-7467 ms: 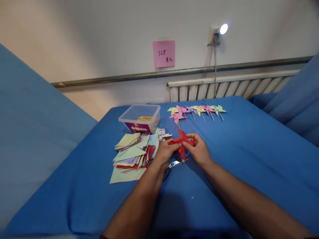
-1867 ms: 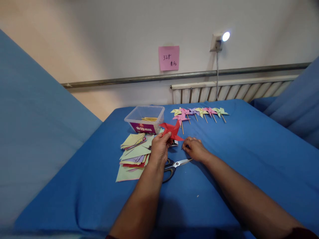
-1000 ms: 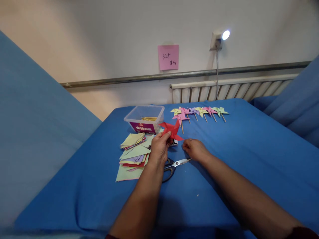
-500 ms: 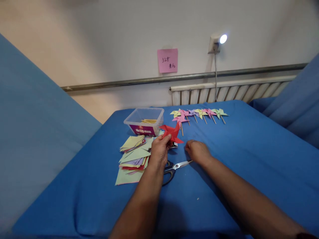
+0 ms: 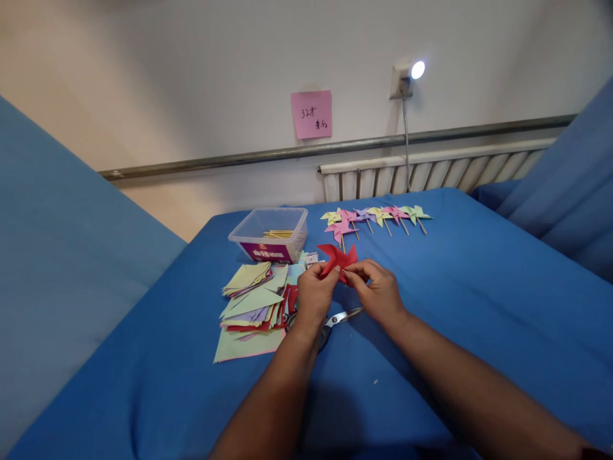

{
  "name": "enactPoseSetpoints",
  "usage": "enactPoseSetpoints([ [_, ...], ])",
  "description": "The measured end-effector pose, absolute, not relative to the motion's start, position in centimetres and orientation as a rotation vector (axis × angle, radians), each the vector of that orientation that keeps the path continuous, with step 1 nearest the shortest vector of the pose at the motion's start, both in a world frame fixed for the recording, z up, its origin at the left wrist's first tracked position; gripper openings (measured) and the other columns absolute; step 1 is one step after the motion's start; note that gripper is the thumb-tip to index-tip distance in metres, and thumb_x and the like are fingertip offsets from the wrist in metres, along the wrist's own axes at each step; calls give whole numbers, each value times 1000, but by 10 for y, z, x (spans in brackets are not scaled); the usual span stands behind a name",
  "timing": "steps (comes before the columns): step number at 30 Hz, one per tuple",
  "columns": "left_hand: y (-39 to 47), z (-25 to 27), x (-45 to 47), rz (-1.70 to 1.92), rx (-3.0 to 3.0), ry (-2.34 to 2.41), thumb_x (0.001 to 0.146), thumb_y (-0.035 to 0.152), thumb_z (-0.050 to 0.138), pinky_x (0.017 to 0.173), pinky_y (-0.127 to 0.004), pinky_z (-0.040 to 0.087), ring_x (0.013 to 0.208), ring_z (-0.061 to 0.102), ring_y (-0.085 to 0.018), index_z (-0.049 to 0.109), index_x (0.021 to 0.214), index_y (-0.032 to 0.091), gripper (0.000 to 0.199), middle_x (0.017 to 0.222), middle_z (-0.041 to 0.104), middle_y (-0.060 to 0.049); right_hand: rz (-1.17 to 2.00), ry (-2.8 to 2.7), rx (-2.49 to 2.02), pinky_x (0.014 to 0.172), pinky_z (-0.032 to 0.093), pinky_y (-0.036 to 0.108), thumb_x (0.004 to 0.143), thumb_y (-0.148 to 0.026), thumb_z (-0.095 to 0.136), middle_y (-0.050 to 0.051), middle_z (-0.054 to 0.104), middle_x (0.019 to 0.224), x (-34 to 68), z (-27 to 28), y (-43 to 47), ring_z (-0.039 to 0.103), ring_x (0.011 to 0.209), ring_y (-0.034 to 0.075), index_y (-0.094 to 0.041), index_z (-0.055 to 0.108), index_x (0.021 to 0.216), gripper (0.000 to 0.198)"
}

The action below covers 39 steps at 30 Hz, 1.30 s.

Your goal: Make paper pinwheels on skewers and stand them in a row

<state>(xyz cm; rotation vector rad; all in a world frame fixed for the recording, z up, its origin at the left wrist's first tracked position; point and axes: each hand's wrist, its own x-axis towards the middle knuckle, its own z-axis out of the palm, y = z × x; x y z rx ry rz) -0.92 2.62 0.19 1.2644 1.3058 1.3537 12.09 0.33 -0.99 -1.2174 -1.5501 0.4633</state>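
A red paper pinwheel [image 5: 339, 257] is held up over the table, its curved blades folded in toward the middle. My left hand [image 5: 317, 291] is closed on its left side, thumb at the centre. From the right, my right hand [image 5: 378, 287] pinches at the pinwheel's centre; a tiny pale speck shows at its fingertips, too small to name. Beneath my hands lie scissors [image 5: 342, 317] with dark handles, partly covered by my left hand and forearm. Left of them is a layered stack of coloured paper [image 5: 251, 300].
Behind the paper stands a clear plastic box [image 5: 268, 220] holding several thin wooden sticks [image 5: 278, 234]. Several finished pinwheels [image 5: 383, 216] on sticks lie toward the back of the blue-covered table [image 5: 454, 275]. A wall with a pipe [image 5: 249, 158] and radiator [image 5: 431, 169] borders the far side.
My right hand has come up from the table to the red pinwheel and now pinches at its centre. My left hand has turned the pinwheel. The whole view has shifted slightly.
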Motion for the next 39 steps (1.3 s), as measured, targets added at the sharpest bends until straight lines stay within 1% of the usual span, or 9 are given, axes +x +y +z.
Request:
enactPoseSetpoints([
  [4, 22, 4, -5, 1341, 1296, 1277, 67, 29, 71, 60, -21, 39, 61, 51, -12, 68, 67, 17, 13, 63, 62, 1, 439, -1531, -1257, 73, 48, 27, 86, -30, 54, 3, 68, 82, 124, -14, 8, 62, 75, 15, -21, 66, 83, 15],
  [11, 23, 3, -7, 1302, 1287, 1262, 65, 32, 72, 63, -22, 40, 63, 53, -13, 71, 70, 17, 16, 64, 63, 1, 406, -1516, -1231, 71, 48, 26, 86, -28, 55, 3, 67, 80, 126, -13, 8, 62, 74, 15, -20, 67, 83, 15],
  [16, 23, 3, -8, 1293, 1328, 1285, 66, 33, 70, 61, -21, 38, 61, 51, -11, 68, 68, 16, 17, 63, 61, 2, 351, -1532, -1175, 69, 48, 28, 86, -26, 55, 2, 66, 78, 126, -13, 8, 61, 72, 15, -20, 67, 83, 14],
  [21, 23, 5, -7, 1291, 1362, 1283, 68, 32, 68, 62, -22, 39, 62, 52, -11, 67, 70, 15, 17, 64, 62, 2, 294, -1572, -1148, 71, 49, 30, 87, -25, 54, 3, 67, 80, 127, -12, 7, 63, 77, 17, -21, 66, 84, 13],
  [29, 14, 16, -5, 1318, 1641, 1428, 72, 24, 62, 62, -21, 40, 62, 53, -12, 67, 70, 16, 9, 63, 63, 3, 288, -1605, -1183, 71, 48, 29, 86, -22, 55, 3, 67, 82, 128, -10, 6, 63, 78, 17, -20, 67, 85, 12],
  [35, 10, 17, -6, 1298, 1892, 1443, 75, 22, 58, 70, -23, 43, 70, 60, -13, 68, 79, 19, 11, 74, 68, 1, 340, -1611, -1210, 70, 46, 29, 85, -22, 55, 2, 67, 78, 131, -5, 4, 62, 75, 17, -21, 67, 80, 13],
  [39, 10, 16, -7, 1285, 1947, 1437, 75, 21, 57, 72, -24, 43, 74, 61, -14, 68, 80, 20, 12, 78, 69, 0, 410, -1567, -1217, 68, 46, 29, 84, -24, 56, 2, 66, 77, 131, -6, 5, 61, 72, 16, -22, 67, 79, 12],
])
